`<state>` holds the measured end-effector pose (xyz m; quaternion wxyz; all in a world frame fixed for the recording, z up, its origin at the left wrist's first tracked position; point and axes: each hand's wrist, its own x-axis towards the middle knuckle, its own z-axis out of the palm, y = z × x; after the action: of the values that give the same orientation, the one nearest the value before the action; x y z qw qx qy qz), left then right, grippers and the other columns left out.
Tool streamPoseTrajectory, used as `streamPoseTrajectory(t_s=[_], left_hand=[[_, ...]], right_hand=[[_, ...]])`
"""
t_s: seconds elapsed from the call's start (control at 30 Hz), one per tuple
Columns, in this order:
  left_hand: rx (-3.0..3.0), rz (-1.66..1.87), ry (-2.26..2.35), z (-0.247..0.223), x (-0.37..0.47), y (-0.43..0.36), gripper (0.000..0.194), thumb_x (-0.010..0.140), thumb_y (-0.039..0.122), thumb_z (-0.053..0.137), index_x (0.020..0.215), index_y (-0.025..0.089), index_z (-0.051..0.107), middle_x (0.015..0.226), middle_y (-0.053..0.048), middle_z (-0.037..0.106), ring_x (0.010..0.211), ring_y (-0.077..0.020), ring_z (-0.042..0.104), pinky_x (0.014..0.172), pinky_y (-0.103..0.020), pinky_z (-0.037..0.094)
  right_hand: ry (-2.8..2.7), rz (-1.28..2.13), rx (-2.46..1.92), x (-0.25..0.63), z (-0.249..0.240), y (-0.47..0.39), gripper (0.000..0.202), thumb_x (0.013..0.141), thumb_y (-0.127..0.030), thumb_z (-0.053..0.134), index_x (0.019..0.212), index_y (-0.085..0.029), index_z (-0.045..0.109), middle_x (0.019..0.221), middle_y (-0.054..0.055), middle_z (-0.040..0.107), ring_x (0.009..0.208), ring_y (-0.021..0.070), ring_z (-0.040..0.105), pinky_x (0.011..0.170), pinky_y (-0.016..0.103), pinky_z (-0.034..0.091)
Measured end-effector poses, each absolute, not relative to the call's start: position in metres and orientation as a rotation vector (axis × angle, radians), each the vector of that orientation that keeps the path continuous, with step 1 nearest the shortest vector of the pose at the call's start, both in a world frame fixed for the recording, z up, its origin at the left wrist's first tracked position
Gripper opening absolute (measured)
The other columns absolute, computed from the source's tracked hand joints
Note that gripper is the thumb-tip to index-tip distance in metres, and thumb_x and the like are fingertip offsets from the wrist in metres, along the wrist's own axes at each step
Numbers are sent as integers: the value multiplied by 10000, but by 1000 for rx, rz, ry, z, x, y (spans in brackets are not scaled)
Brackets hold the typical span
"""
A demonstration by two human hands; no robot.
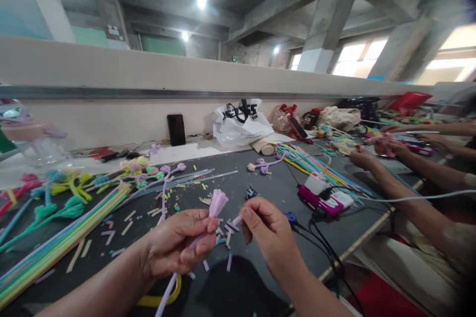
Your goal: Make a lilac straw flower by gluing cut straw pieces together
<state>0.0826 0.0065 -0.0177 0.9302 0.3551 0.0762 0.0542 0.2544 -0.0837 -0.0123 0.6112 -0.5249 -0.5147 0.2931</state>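
My left hand (178, 242) pinches a lilac fuzzy-stick flower (218, 203) just below its bunched, flared head. The flower's long lilac stem (167, 294) runs down through the palm toward the bottom edge. Close to its right, my right hand (269, 233) holds a short lilac piece (237, 220) between thumb and fingertips, apart from the flower. Several cut lilac pieces (229, 261) lie on the dark table below and between the hands. Under the left hand a yellow curved loop (177, 291) partly shows; what it belongs to is hidden.
A bundle of coloured sticks (70, 237) and finished fuzzy flowers (67, 208) lie at left. To the right are a purple power strip (322, 203), cables and more sticks (316, 163). A phone (176, 130) and white bag (241, 126) stand behind. Co-workers' hands (366, 158) work at far right.
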Motion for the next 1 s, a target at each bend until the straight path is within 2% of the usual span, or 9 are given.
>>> streamPoseTrajectory(t_s=[0.27,0.4,0.5,0.6,0.7,0.77,0.87,1.0], left_hand=[[837,230,283,-18,88,3,78,810,208,517,804,132,534,567,-5,530,331,-16,368,285,-94,230],[1014,422,459,-17,94,2,89,784,203,542,792,114,549,640,-24,584,358,-38,461,279,-108,304],[1143,523,579,-16,99,0,105,763,232,554,739,136,518,639,-1,587,382,-68,514,299,-143,381],[1304,596,747,-15,103,-4,105,749,242,536,711,160,483,590,25,585,365,-91,530,315,-180,415],[1502,569,900,-14,104,-11,82,753,229,480,693,174,484,430,51,539,299,-93,486,307,-172,384],[1606,523,956,-13,104,-17,90,755,225,454,694,179,501,365,57,514,271,-86,458,300,-151,347],[1644,505,966,-13,105,-22,95,751,224,440,715,185,520,366,57,525,266,-80,446,292,-141,325],[1510,479,873,-12,107,-22,75,758,243,457,730,185,495,386,61,533,273,-74,440,297,-149,346]], right_hand=[[-1129,708,-1190,253,-13,-83,200,749,-355,599,701,-177,521,510,-59,460,423,71,427,428,195,348],[-1216,655,-1313,258,-14,-80,231,782,-372,548,665,-176,510,515,-48,466,463,85,442,468,211,354],[-1336,646,-1456,263,-20,-74,267,783,-365,538,603,-173,495,503,-43,452,492,93,426,482,218,335],[-1330,788,-1459,263,-26,-68,147,723,-296,612,752,-174,533,629,-34,514,545,92,445,507,215,356],[-1209,970,-1304,260,-27,-66,354,683,-269,660,987,-202,493,853,-3,546,643,98,497,566,224,407],[-1135,1046,-1218,257,-24,-68,424,674,-272,675,1044,-217,475,923,9,533,700,106,509,583,225,418],[-1099,1087,-1160,255,-18,-72,372,677,-258,678,1008,-208,516,871,-2,537,710,105,500,580,210,404],[-1152,1081,-1137,258,-17,-74,186,717,-239,647,866,-184,552,732,-26,531,666,99,476,601,216,384]])
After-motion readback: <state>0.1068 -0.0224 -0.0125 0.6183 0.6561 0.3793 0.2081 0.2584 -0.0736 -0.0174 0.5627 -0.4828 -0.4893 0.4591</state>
